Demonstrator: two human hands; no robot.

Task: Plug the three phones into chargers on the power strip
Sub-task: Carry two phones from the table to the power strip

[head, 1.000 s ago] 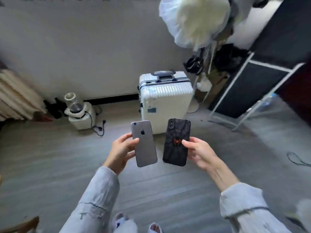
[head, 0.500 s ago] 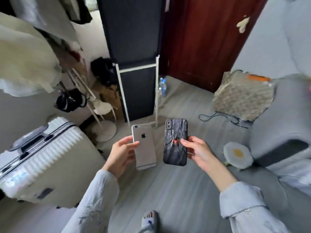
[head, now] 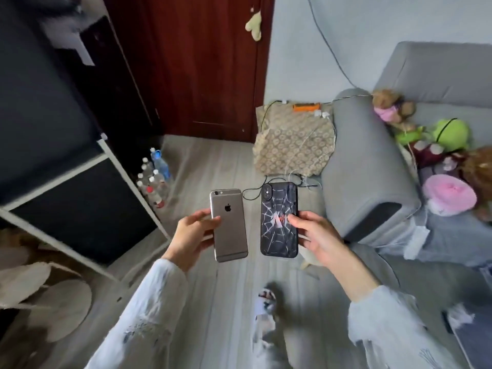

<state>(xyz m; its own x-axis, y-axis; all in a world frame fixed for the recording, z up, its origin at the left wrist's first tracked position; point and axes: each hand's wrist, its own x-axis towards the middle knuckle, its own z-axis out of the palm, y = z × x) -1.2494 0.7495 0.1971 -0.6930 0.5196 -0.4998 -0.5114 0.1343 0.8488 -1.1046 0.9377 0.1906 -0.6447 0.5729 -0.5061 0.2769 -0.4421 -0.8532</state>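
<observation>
At about nine o'clock stands a dark fabric wardrobe point(head: 48, 145) on a white frame, and just beyond its corner, near ten o'clock, a cluster of plastic water bottles point(head: 154, 179) sits on the grey wood floor point(head: 213, 161) against the red-brown door point(head: 197, 65).

At the centre, the left hand point(head: 190, 237) is closed on a grey phone point(head: 229, 225), thumb across its back and fingers behind, holding it upright with the back and logo facing the camera. Just beside it but not touching, the right hand point(head: 314, 237) grips a black phone with a spider-web case point(head: 278, 220), thumb on the case's middle, fingers curled behind; it too is upright and shows its back. Both sleeves are pale and light blue.

Toward one o'clock a patterned cloth point(head: 290, 145) covers a low stand beside the sofa arm. On its top, at the far edge, lies an orange power strip point(head: 306, 107) with white chargers point(head: 322, 114) at its right end; white cables point(head: 306, 155) trail down the cloth, and a black cable point(head: 253, 193) loops on the floor below.

From two to three o'clock the grey sofa point(head: 364, 166) carries plush toys point(head: 442, 139).
</observation>
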